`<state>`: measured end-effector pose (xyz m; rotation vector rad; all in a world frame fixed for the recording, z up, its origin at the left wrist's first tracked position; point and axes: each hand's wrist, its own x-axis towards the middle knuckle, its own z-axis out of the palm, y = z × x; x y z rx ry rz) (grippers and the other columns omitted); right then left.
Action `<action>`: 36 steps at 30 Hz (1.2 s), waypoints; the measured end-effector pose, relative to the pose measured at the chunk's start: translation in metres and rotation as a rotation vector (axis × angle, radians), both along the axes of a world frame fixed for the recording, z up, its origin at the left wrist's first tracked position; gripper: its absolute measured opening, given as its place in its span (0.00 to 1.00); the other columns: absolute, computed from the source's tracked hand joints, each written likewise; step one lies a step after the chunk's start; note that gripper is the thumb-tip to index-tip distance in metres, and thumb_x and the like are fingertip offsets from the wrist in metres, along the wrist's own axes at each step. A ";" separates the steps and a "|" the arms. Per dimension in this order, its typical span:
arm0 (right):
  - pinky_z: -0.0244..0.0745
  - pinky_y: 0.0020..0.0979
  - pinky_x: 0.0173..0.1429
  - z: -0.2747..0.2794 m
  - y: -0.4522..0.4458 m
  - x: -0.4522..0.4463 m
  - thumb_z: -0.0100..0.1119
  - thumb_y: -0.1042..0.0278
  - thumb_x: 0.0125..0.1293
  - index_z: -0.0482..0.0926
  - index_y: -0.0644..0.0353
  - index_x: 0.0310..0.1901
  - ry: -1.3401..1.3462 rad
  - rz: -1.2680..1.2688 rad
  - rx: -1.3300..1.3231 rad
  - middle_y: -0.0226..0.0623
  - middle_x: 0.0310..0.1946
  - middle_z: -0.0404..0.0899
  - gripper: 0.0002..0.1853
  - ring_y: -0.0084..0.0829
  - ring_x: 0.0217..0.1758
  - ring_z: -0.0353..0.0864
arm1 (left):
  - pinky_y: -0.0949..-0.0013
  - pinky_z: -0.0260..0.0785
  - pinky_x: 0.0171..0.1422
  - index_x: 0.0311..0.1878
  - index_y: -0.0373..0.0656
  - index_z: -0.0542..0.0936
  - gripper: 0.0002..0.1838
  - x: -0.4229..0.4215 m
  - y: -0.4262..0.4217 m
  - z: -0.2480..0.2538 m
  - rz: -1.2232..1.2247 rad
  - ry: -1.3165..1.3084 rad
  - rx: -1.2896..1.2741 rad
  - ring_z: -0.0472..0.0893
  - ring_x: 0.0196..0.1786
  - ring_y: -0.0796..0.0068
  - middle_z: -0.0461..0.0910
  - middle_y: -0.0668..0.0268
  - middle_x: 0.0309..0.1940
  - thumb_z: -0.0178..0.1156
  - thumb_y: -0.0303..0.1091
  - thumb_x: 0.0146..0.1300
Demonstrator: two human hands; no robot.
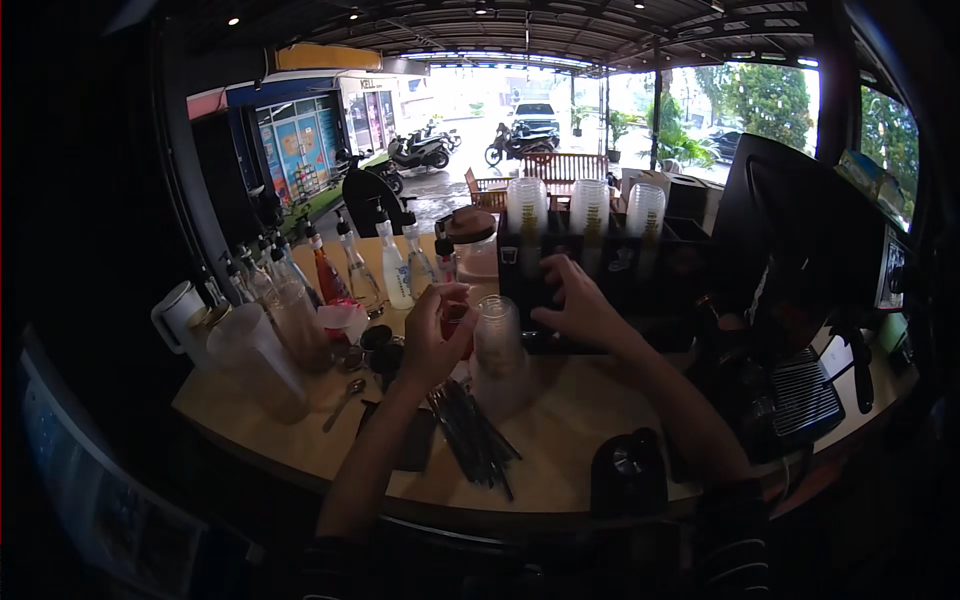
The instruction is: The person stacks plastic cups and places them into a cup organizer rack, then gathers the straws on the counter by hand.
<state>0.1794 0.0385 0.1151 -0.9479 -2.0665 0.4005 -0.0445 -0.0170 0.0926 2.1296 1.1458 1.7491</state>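
A stack of clear plastic cups (498, 345) stands upside down on the wooden counter, between my two hands. My left hand (438, 335) is just left of the stack, its fingers curved and apart from the thumb, with nothing seen in it. Something reddish shows partly behind that hand. To the right of the stack, my right hand (580, 308) is raised with fingers spread and holds nothing. It is in front of a black cup holder (560, 265) carrying tall stacks of clear cups (590, 210).
Several pump bottles (393, 265) line the back left, near a clear pitcher (255, 360). Black straws (470, 440) and a spoon (345, 403) lie in front. A lidded jar (472, 245) stands behind. A coffee machine (770, 270) occupies the right, with a black device (628, 470) at the front edge.
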 end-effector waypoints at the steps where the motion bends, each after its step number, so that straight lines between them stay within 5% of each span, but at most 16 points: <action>1: 0.70 0.40 0.54 -0.016 -0.008 -0.003 0.71 0.58 0.42 0.59 0.61 0.58 -0.076 0.037 -0.087 0.52 0.48 0.68 0.43 0.45 0.52 0.72 | 0.65 0.69 0.52 0.49 0.39 0.72 0.22 -0.015 0.005 -0.023 0.039 0.023 0.018 0.78 0.46 0.68 0.76 0.60 0.43 0.66 0.36 0.52; 3: 0.66 0.39 0.61 -0.039 -0.023 -0.010 0.74 0.55 0.39 0.47 0.65 0.65 -0.175 0.120 -0.371 0.58 0.56 0.63 0.56 0.47 0.61 0.66 | 0.63 0.67 0.56 0.56 0.39 0.67 0.36 -0.028 0.000 -0.054 -0.056 0.042 -0.177 0.75 0.53 0.64 0.72 0.56 0.50 0.70 0.43 0.46; 7: 0.61 0.38 0.66 -0.080 -0.027 -0.036 0.76 0.61 0.37 0.39 0.66 0.66 -0.068 0.134 -0.372 0.57 0.61 0.56 0.62 0.45 0.66 0.60 | 0.61 0.63 0.61 0.65 0.38 0.55 0.51 -0.014 0.003 -0.108 -0.069 0.159 -0.205 0.70 0.58 0.64 0.66 0.55 0.56 0.74 0.41 0.40; 9: 0.57 0.38 0.68 -0.095 -0.025 -0.057 0.77 0.67 0.34 0.36 0.65 0.67 0.299 0.209 -0.359 0.53 0.62 0.55 0.64 0.42 0.68 0.56 | 0.59 0.59 0.66 0.67 0.38 0.49 0.58 -0.002 0.027 -0.135 -0.190 0.008 -0.323 0.58 0.68 0.55 0.49 0.49 0.67 0.74 0.49 0.38; 10: 0.57 0.37 0.68 -0.115 -0.011 -0.064 0.76 0.70 0.33 0.37 0.64 0.67 0.371 0.242 -0.297 0.49 0.62 0.55 0.63 0.39 0.68 0.56 | 0.59 0.59 0.66 0.67 0.36 0.47 0.59 0.003 0.035 -0.136 -0.138 0.073 -0.228 0.61 0.67 0.55 0.54 0.48 0.66 0.75 0.46 0.37; 16: 0.59 0.35 0.67 -0.123 -0.019 -0.079 0.76 0.70 0.34 0.44 0.63 0.65 0.415 0.071 -0.195 0.44 0.60 0.59 0.58 0.36 0.66 0.59 | 0.59 0.63 0.63 0.67 0.34 0.46 0.57 0.011 0.025 -0.112 -0.179 -0.082 -0.298 0.71 0.59 0.53 0.69 0.48 0.56 0.73 0.41 0.38; 29: 0.60 0.34 0.65 -0.135 -0.021 -0.081 0.76 0.66 0.32 0.49 0.63 0.63 0.464 -0.039 -0.158 0.43 0.57 0.62 0.56 0.36 0.62 0.63 | 0.65 0.63 0.62 0.69 0.39 0.45 0.49 0.014 0.045 -0.142 -0.200 -0.097 -0.268 0.70 0.60 0.61 0.67 0.52 0.58 0.66 0.36 0.50; 31: 0.60 0.34 0.65 -0.130 -0.022 -0.078 0.76 0.65 0.33 0.50 0.63 0.63 0.434 -0.024 -0.181 0.43 0.58 0.62 0.55 0.35 0.63 0.63 | 0.60 0.65 0.60 0.69 0.35 0.39 0.62 0.013 0.045 -0.144 -0.180 -0.067 -0.255 0.72 0.59 0.53 0.67 0.47 0.57 0.73 0.39 0.39; 36: 0.63 0.34 0.64 -0.119 -0.036 -0.082 0.76 0.65 0.34 0.54 0.63 0.62 0.401 -0.068 -0.255 0.43 0.56 0.64 0.52 0.34 0.61 0.65 | 0.61 0.64 0.62 0.70 0.38 0.38 0.64 0.011 0.043 -0.141 -0.223 -0.104 -0.348 0.70 0.60 0.54 0.67 0.48 0.58 0.74 0.41 0.37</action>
